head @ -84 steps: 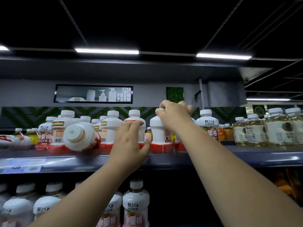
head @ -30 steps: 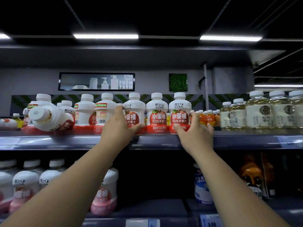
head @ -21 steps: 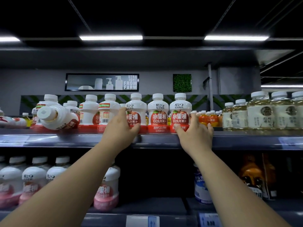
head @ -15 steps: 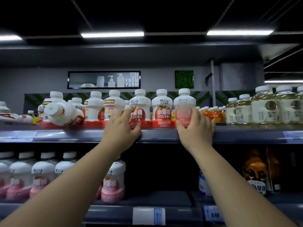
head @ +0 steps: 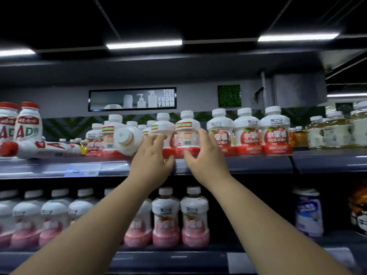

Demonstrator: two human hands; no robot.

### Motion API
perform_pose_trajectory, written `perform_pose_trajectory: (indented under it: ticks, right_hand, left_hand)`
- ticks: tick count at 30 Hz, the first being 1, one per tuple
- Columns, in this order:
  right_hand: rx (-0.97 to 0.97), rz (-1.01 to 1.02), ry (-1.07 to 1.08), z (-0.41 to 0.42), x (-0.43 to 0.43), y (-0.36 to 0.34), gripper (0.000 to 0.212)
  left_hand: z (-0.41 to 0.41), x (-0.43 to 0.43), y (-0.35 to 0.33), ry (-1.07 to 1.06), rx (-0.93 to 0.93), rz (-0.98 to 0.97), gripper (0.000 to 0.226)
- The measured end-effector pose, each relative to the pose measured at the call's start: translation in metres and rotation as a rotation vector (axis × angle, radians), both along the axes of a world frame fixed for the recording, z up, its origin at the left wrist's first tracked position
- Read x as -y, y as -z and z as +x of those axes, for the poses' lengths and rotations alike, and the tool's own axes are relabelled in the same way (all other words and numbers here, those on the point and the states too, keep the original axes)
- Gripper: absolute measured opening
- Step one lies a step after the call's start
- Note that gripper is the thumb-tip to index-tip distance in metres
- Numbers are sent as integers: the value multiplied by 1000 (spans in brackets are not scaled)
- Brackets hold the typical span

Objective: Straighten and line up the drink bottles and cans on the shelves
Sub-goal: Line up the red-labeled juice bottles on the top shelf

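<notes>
Right hand (head: 206,158) grips backward bottle (head: 185,133), left hand (head: 151,162) spread beside toppled bottle (head: 129,140)

The left hand (head: 151,161) hides the base of a back-turned bottle (head: 161,127); the right hand (head: 206,155) covers part of the neighbouring bottle (head: 186,132). At 9 o'clock a red-capped bottle (head: 6,124) is cut off; the price tags (head: 81,170) are too blurred to read.

The upper shelf (head: 258,163) carries upright red-and-white bottles (head: 246,133), one toppled bottle (head: 129,140) among them. Pink bottles (head: 195,219) line the lower shelf (head: 178,259).
</notes>
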State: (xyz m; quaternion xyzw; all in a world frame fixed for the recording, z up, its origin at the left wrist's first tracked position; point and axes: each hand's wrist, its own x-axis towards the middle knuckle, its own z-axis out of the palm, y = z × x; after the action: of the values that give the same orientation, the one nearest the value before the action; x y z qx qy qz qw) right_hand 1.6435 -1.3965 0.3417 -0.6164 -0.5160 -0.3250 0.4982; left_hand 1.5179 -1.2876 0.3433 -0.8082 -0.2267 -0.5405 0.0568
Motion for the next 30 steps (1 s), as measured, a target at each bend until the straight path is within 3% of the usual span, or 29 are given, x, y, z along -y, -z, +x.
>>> perform_pose_trajectory:
  ticks: [3,7,12,16,21,26,30]
  right_hand:
    - [-31,-40,171,-10,-21,-11,74]
    - [-85,-137,406,-18,-37,-21,81]
    - [-100,-184,563,-16,-43,-33,88]
    - [-125,-232,567,-12,-44,-40,86]
    - [-77,-224,550,-12,-44,-43,76]
    - [-107,-263,453,-8,-52,-42,83]
    - [-172,-307,414,-10,-56,-40,103]
  left_hand:
    - [-10,-15,3,-5,13,64,62]
    - [-21,-30,-1,-177,-23,104,64]
    - [-8,-24,-17,88,-10,-19,62]
    - [9,-20,-37,73,5,-165,72]
    - [16,-31,-41,-49,-2,-201,87]
    - [5,-42,-42,-101,31,-193,80]
    - [12,-45,-42,-74,23,-184,81]
